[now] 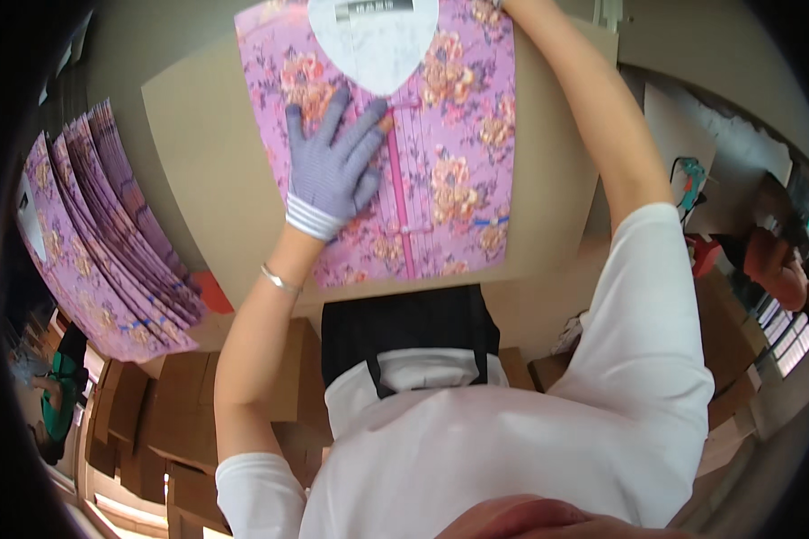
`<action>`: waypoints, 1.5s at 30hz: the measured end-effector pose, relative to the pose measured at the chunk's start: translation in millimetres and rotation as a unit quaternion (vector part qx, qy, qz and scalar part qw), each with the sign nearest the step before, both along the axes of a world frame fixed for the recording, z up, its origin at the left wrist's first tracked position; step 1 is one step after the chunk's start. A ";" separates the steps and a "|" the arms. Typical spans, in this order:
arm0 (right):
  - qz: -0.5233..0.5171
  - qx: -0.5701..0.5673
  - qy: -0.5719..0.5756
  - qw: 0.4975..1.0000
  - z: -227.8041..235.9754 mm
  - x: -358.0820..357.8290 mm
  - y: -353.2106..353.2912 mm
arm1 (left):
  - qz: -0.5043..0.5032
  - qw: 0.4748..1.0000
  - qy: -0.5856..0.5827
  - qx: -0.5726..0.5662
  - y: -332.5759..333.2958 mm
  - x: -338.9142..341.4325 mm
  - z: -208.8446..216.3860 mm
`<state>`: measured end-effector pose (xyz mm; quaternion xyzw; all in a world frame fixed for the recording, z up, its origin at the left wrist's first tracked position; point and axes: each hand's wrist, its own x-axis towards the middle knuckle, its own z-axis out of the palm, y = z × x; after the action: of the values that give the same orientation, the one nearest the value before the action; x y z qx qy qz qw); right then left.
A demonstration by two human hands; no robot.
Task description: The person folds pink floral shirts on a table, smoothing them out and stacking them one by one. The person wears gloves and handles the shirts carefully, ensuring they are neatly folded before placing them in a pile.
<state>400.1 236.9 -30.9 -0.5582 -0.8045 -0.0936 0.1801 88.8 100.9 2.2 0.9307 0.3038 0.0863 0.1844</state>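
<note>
A folded pink-purple floral garment (458, 180) lies face up at the upper centre of the frame, on a tan board (198, 162). A white insert (377, 54) fills its neckline at the top edge, and a darker pink strip (397, 175) runs down its front. The left hand (328, 171), in a grey-purple glove with a striped cuff, rests on the garment left of the strip, fingers spread. A bracelet (280, 280) circles that wrist. The right hand (488, 8), mostly cut off, is by the garment's upper right corner. More folded floral garments (90, 247) overlap at the left. Cardboard boxes (184, 404) sit lower left.
</note>
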 end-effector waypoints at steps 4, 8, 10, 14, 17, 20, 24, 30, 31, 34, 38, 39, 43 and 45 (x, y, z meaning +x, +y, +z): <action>0.022 0.018 0.046 0.999 14.0 -18.9 -57.2 | -0.009 1.000 -0.001 0.022 0.8 0.3 -6.8; 0.039 -0.177 0.108 0.978 11.4 -74.9 -221.7 | -0.006 0.998 -0.013 0.053 -2.2 -6.8 -12.9; 0.033 -0.171 0.096 0.980 28.0 -98.8 -299.4 | -0.003 0.997 -0.023 0.077 -2.8 -2.8 -14.9; 0.006 -0.207 0.127 0.970 48.8 -129.7 -396.9 | 0.041 0.990 -0.105 0.086 -6.3 -8.0 -11.6; -0.187 -0.174 0.352 0.900 47.1 -121.6 -396.0 | 0.274 0.924 -0.263 0.028 -35.2 -38.2 -19.6; -0.384 -0.190 0.430 0.795 35.9 -92.8 -378.9 | 0.471 0.788 -0.334 -0.214 -89.5 -66.0 -7.8; -0.365 -0.260 0.454 0.770 38.0 -132.1 -348.7 | 0.450 0.725 -0.349 -0.388 -130.1 -109.5 -4.6; -0.084 -0.263 0.606 0.746 92.0 -240.7 -312.5 | 0.539 0.814 -0.206 -0.069 -84.0 -228.4 138.1; -0.015 -0.262 0.627 0.733 110.3 -269.8 -296.9 | 0.567 0.803 -0.181 -0.014 -67.0 -273.2 145.6; 0.080 -0.393 0.680 0.614 179.8 -331.3 -263.1 | 0.554 0.812 -0.186 0.008 -16.5 -440.8 141.4; 0.092 -0.324 0.598 0.728 156.7 -315.1 -296.1 | 0.640 0.763 -0.064 -0.070 36.5 -559.1 118.4; 0.023 -0.333 0.577 0.745 132.6 -290.5 -306.3 | 0.648 0.759 -0.047 -0.052 44.9 -587.4 118.4; -0.278 -0.180 0.429 0.840 32.4 -85.9 -353.5 | 0.559 0.787 0.085 0.247 62.3 -454.5 112.3; -0.385 -0.161 0.247 0.875 38.3 -2.9 -361.9 | 0.403 0.843 -0.013 0.356 26.2 -369.4 128.5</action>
<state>397.2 -125.0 7.4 -0.8501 -0.4594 0.1162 0.2298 -280.7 127.1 130.7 0.7268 0.5980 0.2675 -0.2063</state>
